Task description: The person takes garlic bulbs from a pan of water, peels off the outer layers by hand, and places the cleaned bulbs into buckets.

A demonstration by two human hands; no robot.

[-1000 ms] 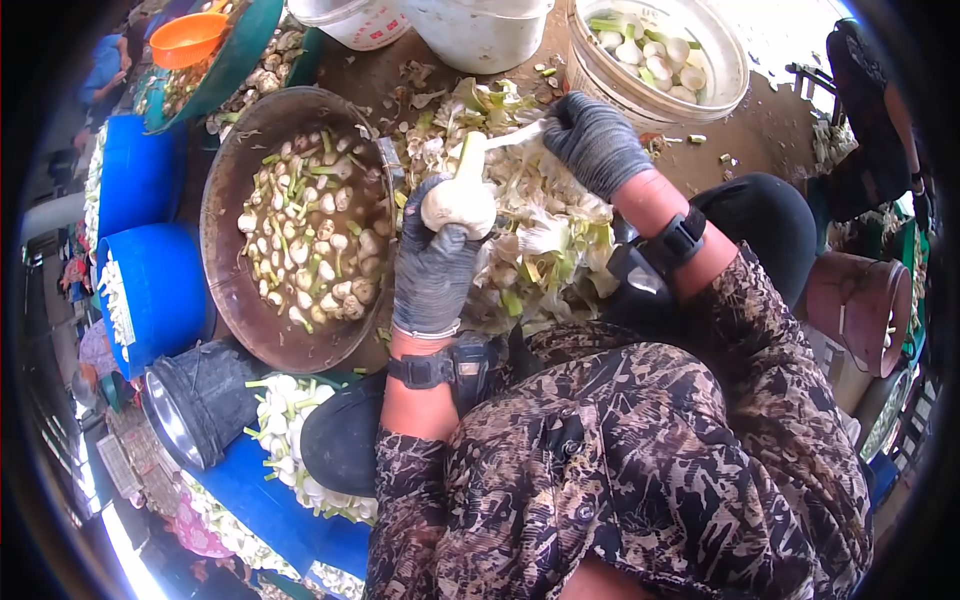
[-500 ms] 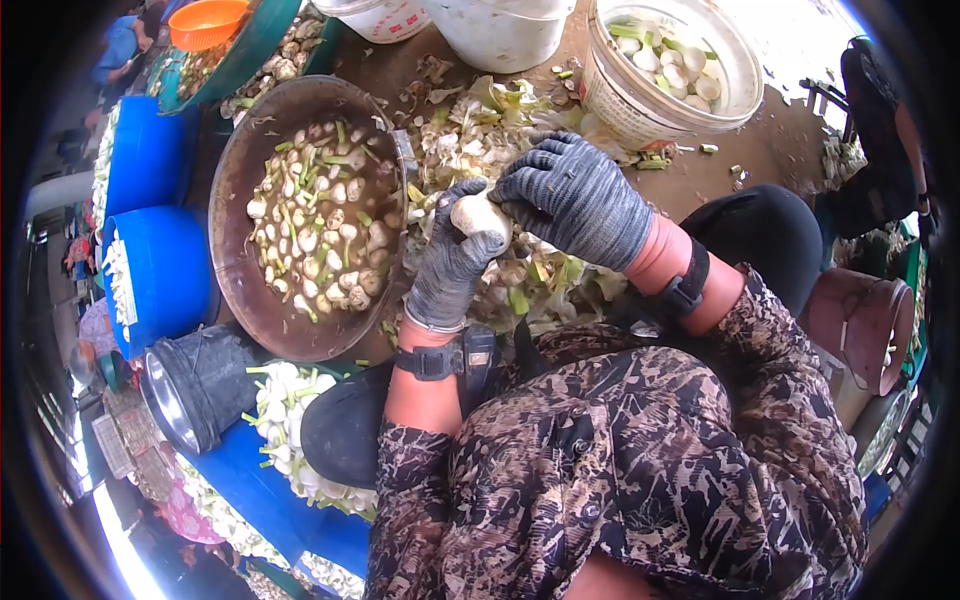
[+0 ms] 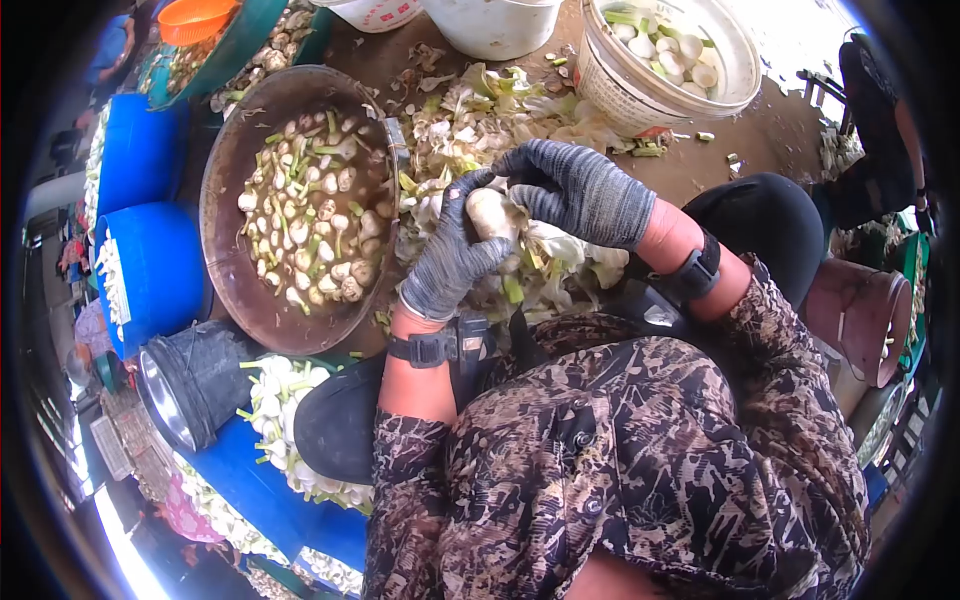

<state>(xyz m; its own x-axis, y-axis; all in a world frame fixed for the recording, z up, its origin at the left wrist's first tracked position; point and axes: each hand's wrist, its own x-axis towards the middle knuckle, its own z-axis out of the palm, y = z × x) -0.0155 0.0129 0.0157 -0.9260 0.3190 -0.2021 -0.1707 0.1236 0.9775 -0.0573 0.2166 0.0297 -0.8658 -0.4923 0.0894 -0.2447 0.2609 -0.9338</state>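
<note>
A whitish garlic bulb (image 3: 490, 214) is held up between my two grey-gloved hands, above a heap of skins. My left hand (image 3: 452, 248) is closed round the bulb's left side and underside, its thumb across the lower front. From the right, my right hand (image 3: 580, 192) has its bent fingers and thumb on the bulb's upper right side. Exactly where these fingertips press is partly hidden. Directly under both hands lie loose peeled skins and leaves (image 3: 480, 125).
To the left stands a wide brown basin (image 3: 225, 210) of bulbs in murky water. A white bucket (image 3: 625, 95) with trimmed bulbs is at upper right. Blue tubs (image 3: 155, 285), a black bucket (image 3: 200, 385) and a reddish bucket (image 3: 850, 310) surround me. Another person's leg (image 3: 865, 130) shows at right.
My right hand's fingers have spread a little and shifted over the bulb. The bulb has tilted and moved slightly right in my left hand. The whole view has shifted slightly.
</note>
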